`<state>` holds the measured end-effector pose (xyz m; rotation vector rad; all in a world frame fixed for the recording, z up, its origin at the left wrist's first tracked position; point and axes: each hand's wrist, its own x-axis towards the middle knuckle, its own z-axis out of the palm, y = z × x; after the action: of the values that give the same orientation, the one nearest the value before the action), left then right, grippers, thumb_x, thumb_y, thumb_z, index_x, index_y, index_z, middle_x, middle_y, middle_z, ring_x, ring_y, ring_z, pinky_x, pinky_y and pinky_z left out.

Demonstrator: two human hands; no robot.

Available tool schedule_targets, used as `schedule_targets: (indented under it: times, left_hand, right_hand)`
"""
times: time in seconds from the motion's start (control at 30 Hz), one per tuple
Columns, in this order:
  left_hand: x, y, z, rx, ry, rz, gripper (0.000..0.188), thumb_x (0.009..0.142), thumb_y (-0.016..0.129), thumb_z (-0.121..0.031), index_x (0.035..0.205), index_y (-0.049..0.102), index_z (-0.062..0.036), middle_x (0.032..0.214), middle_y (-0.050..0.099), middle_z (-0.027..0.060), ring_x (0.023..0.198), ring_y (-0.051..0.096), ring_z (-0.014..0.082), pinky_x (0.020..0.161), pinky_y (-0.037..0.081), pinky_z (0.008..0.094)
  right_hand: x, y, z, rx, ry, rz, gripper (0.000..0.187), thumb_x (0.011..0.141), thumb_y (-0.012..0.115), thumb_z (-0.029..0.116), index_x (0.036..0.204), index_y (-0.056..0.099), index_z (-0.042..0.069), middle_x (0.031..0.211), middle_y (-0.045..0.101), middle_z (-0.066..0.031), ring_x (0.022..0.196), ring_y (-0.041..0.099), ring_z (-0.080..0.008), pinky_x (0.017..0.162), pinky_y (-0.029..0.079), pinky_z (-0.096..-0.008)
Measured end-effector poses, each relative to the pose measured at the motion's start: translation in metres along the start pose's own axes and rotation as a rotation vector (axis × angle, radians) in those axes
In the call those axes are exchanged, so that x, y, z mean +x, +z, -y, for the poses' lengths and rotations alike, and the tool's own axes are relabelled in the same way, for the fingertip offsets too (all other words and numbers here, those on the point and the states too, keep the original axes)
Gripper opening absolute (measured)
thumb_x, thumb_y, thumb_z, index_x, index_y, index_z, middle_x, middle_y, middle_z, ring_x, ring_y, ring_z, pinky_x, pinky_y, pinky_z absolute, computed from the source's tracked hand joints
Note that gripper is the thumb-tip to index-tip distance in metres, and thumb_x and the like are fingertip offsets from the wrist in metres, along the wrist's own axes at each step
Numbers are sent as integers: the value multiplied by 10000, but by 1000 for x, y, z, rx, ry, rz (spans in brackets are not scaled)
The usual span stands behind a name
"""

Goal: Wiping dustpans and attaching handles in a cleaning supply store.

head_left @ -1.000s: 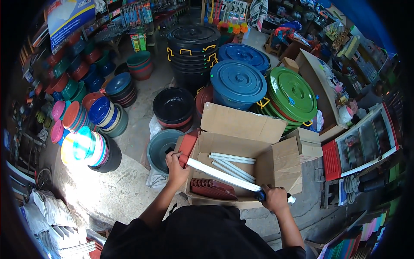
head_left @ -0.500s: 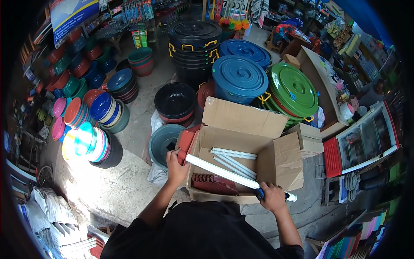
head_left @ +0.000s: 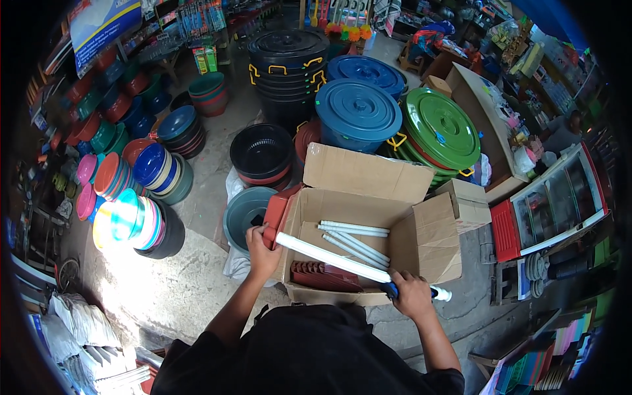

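Observation:
My left hand (head_left: 264,255) is closed round the lower edge of a red plastic dustpan (head_left: 281,209), held on its side at the box's left wall. A white tube (head_left: 332,257) slants from the dustpan down to the right, above the open cardboard box (head_left: 426,230). My right hand (head_left: 413,294) grips the tube near its right end, where a dark blue piece (head_left: 391,290) shows beside my fingers. Inside the box lie several white tubes (head_left: 359,245) and a stack of dark red ridged pieces (head_left: 324,276).
A grey-green basin (head_left: 245,214) and black basins (head_left: 261,150) stand left of the box. Large lidded tubs, blue (head_left: 359,110) and green (head_left: 442,128), stand behind it. A smaller carton (head_left: 469,204) touches its right side. Stacked basins (head_left: 157,164) line the left.
The view has shifted slightly, so the surroundings sit a little further left. Both hands keep their hold on the dustpan and tube, with almost no movement relative to the box.

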<state>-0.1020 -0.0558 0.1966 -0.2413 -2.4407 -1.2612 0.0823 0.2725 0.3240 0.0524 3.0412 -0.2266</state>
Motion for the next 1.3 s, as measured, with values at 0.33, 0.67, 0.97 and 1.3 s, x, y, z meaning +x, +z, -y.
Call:
schedule_targets:
  times: [0.33,0.67,0.97,1.3]
  left_hand:
    - [2,-4,-11,69,16,-103,535,646,766,-37,1126,538,24,1171,474,188,1125,483,369,996,386,424]
    - [-10,16,-39,-36,31,-15,538,634,790,-43,1104,531,-3,1240,443,186,1164,484,393,1005,388,453]
    - [-13,8,-60,-113,106,74,524,630,766,-25,1081,499,-1,1264,459,194,1184,491,381,1025,399,433]
    - [-17,15,-62,-137,68,153,531,650,760,-11,1080,451,30,1299,441,229,1211,470,413,1028,400,448]
  right_hand:
    - [5,-55,19,567,44,-375,678,639,523,-60,1310,531,33,1234,596,-231,1159,555,-399,1031,405,-446]
    - [77,44,118,313,-156,-78,746,656,796,214,1291,449,31,1401,455,-219,1302,438,-366,1064,349,-507]
    - [123,45,84,511,-68,325,705,686,812,415,1193,524,18,944,672,-227,933,633,-411,835,489,-432]
    - [120,33,101,274,38,305,398,693,712,241,1031,649,42,933,687,-215,925,659,-382,796,528,-471]
